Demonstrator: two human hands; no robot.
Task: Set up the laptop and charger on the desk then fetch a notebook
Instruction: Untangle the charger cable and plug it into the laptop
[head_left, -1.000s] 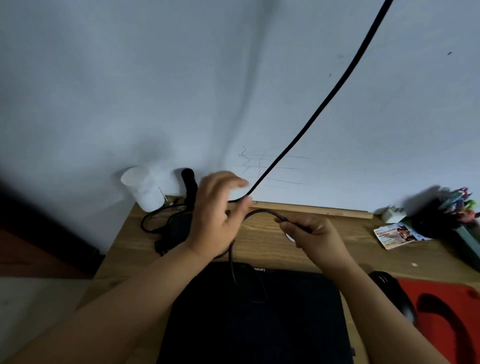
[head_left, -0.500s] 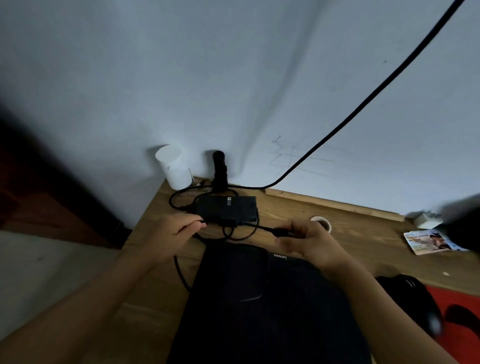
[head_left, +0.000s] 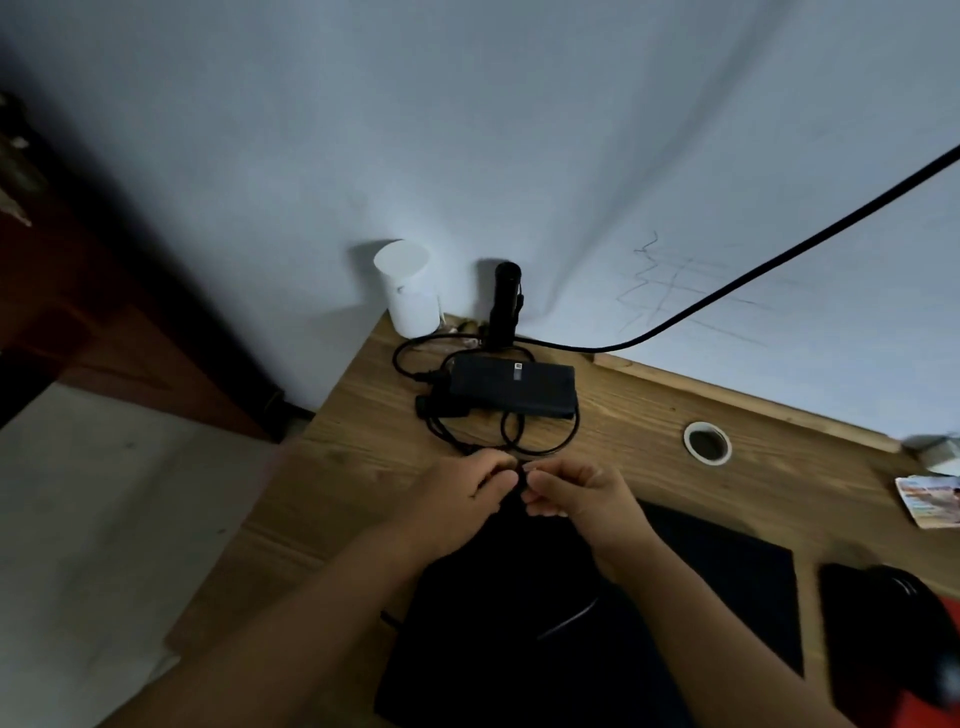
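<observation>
A closed black laptop (head_left: 701, 587) lies flat on the wooden desk (head_left: 363, 447), near me. Behind it sits the black charger brick (head_left: 514, 387) with its thin black cable (head_left: 545, 441) looped around it. My left hand (head_left: 462, 493) and my right hand (head_left: 576, 493) meet at the laptop's far left corner, fingertips pinched on the cable end between them. The plug itself is hidden by my fingers. No notebook is in view.
A white cup (head_left: 408, 288) and a black cylinder (head_left: 505, 306) stand at the desk's back left corner by the wall. A thick black cord (head_left: 753, 273) runs up right. A cable hole (head_left: 707, 442), a printed card (head_left: 930, 501) and a dark mouse (head_left: 893, 618) lie to the right.
My left hand came right from the cable near the brick to meet my right hand at the laptop's far corner. The view has shifted left and down.
</observation>
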